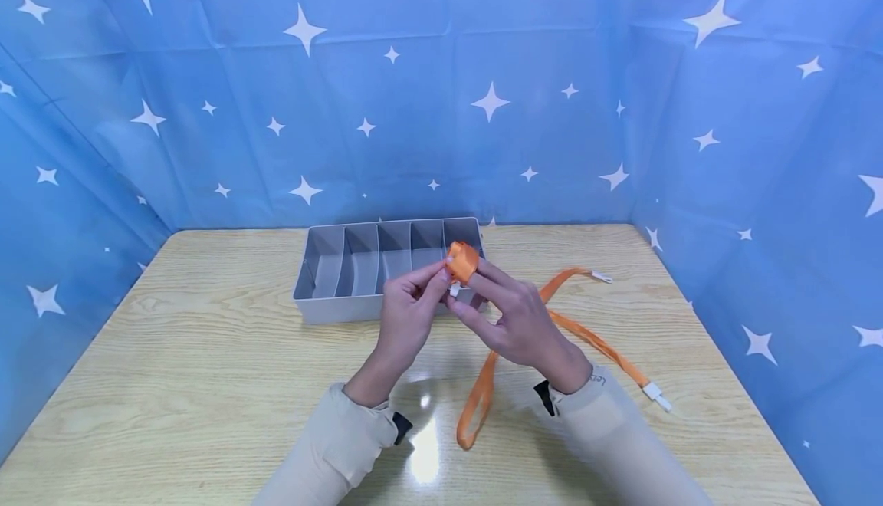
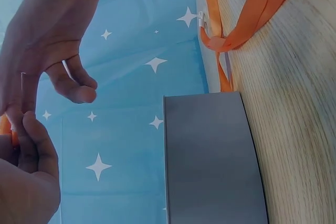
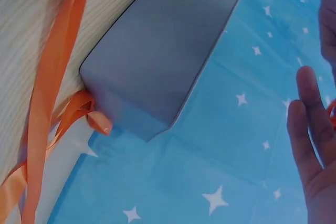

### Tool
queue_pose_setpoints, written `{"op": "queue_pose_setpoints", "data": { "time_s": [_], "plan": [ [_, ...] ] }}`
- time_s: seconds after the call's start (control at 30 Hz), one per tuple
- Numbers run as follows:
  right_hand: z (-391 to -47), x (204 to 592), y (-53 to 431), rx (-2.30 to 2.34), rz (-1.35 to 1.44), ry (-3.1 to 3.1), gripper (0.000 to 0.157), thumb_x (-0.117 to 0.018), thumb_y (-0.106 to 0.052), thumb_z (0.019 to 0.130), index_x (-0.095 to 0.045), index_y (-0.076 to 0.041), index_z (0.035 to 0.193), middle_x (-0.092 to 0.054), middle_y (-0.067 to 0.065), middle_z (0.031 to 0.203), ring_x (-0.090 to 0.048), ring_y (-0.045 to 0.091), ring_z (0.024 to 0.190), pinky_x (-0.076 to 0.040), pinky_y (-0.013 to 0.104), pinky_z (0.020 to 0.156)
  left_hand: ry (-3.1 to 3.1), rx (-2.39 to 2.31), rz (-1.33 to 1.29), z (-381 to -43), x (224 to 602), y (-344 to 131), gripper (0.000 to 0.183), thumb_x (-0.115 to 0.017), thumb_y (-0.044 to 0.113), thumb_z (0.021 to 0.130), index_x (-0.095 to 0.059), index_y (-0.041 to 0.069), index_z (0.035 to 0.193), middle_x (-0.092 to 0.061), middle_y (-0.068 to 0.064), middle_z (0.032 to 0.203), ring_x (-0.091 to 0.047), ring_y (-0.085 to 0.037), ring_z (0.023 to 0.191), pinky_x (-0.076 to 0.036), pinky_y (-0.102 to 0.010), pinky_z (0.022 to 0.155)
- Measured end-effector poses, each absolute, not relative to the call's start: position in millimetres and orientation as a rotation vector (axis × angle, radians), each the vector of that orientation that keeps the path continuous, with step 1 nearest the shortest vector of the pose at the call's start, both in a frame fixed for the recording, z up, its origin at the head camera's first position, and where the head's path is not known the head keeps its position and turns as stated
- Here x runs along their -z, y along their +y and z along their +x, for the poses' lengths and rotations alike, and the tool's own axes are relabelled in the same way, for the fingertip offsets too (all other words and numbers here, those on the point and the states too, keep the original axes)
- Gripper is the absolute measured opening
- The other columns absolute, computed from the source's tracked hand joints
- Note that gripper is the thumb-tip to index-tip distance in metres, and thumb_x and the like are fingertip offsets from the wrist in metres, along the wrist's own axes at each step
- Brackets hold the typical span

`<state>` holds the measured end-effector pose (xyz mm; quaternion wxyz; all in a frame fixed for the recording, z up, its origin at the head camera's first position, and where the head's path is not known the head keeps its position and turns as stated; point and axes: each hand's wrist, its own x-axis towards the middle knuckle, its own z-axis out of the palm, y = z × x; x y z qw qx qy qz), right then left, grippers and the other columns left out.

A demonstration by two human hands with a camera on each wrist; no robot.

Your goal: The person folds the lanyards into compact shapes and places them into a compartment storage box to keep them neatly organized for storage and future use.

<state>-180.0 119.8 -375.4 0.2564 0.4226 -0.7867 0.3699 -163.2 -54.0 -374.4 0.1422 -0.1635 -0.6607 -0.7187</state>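
Observation:
A rolled-up orange lanyard (image 1: 462,262) with a small white clip (image 1: 454,289) below it is held up in front of the grey box. My left hand (image 1: 408,308) pinches the roll from the left between thumb and fingertips. From the right, my right hand (image 1: 513,314) holds the roll with its fingers, its thumb lying low near the white clip. In the left wrist view only a sliver of the orange roll (image 2: 6,129) shows beside the left fingers. Two right-hand fingers (image 3: 304,114) stick out away from the roll in the right wrist view.
A grey box (image 1: 345,310) with several compartments stands at the table's back, behind the hands. Orange lanyard straps (image 1: 596,343) lie crossed on the wooden table (image 1: 207,383) to the right, with white end pieces (image 1: 654,394). A blue star-patterned curtain (image 1: 414,123) surrounds the table.

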Motion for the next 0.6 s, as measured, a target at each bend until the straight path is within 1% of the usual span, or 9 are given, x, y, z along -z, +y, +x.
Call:
{"op": "queue_pose_setpoints", "data": {
  "time_s": [0.1, 0.13, 0.23, 0.3, 0.37, 0.47, 0.6],
  "plan": [
    [-180.9, 376.6, 120.8, -0.915, 1.147, -2.124, 0.041, -0.053, -0.042, 0.102, -0.068, -0.012, 0.125, -0.064, 0.005, 0.126, -0.067, 0.009, 0.070, -0.034, 0.015, 0.045, -1.928, 2.089, -0.472, -162.5, 374.2, -54.8, 0.027, -0.058, 0.004, 0.100, -0.066, -0.009, 0.122, -0.071, -0.023, 0.101, -0.064, -0.010, 0.073, -0.053, -0.019, 0.065],
    [-181.3, 377.0, 121.1, -0.891, 1.149, -2.125, 0.040, -0.052, -0.042, 0.103, -0.068, -0.012, 0.125, -0.064, 0.004, 0.125, -0.067, 0.010, 0.069, -0.034, 0.015, 0.044, -1.929, 2.094, -0.476, -162.2, 374.4, -55.3, 0.027, -0.058, 0.004, 0.099, -0.066, -0.009, 0.122, -0.071, -0.023, 0.102, -0.064, -0.010, 0.074, -0.053, -0.019, 0.066],
    [-182.1, 377.7, 121.7, -0.817, 1.155, -2.137, 0.042, -0.048, -0.044, 0.104, -0.068, -0.012, 0.124, -0.064, 0.004, 0.122, -0.066, 0.012, 0.069, -0.041, 0.018, 0.046, -1.918, 2.122, -0.473, -161.4, 373.8, -55.5, 0.028, -0.062, 0.007, 0.097, -0.067, -0.008, 0.121, -0.072, -0.021, 0.098, -0.064, -0.010, 0.073, -0.052, -0.019, 0.064],
    [-182.3, 377.8, 121.8, -0.770, 1.156, -2.143, 0.043, -0.045, -0.044, 0.105, -0.068, -0.011, 0.119, -0.064, 0.005, 0.120, -0.065, 0.012, 0.069, -0.045, 0.020, 0.049, -1.909, 2.138, -0.466, -161.5, 373.6, -55.2, 0.029, -0.066, 0.009, 0.095, -0.068, -0.006, 0.120, -0.073, -0.018, 0.096, -0.063, -0.010, 0.072, -0.053, -0.019, 0.063],
    [-182.0, 377.5, 121.4, -0.738, 1.154, -2.141, 0.043, -0.043, -0.044, 0.105, -0.068, -0.010, 0.116, -0.064, 0.007, 0.120, -0.064, 0.012, 0.067, -0.047, 0.021, 0.050, -1.902, 2.145, -0.453, -161.8, 373.0, -54.0, 0.030, -0.071, 0.010, 0.093, -0.070, -0.005, 0.119, -0.073, -0.016, 0.091, -0.062, -0.011, 0.070, -0.051, -0.019, 0.059],
    [-181.0, 377.1, 120.6, -0.736, 1.151, -2.140, 0.044, -0.042, -0.044, 0.106, -0.068, -0.010, 0.117, -0.065, 0.009, 0.122, -0.061, 0.011, 0.063, -0.042, 0.019, 0.047, -1.899, 2.141, -0.442, -162.6, 373.8, -53.2, 0.030, -0.072, 0.009, 0.091, -0.070, -0.004, 0.118, -0.073, -0.015, 0.091, -0.063, -0.011, 0.069, -0.052, -0.019, 0.059],
    [-179.2, 377.9, 120.6, -0.837, 1.171, -2.145, 0.044, -0.041, -0.039, 0.107, -0.066, -0.007, 0.126, -0.062, 0.011, 0.130, -0.051, 0.006, 0.053, -0.036, 0.015, 0.045, -1.886, 2.145, -0.435, -163.0, 373.9, -52.5, 0.031, -0.072, 0.007, 0.092, -0.069, -0.005, 0.120, -0.073, -0.016, 0.093, -0.065, -0.011, 0.071, -0.054, -0.020, 0.063]
  ]
}}
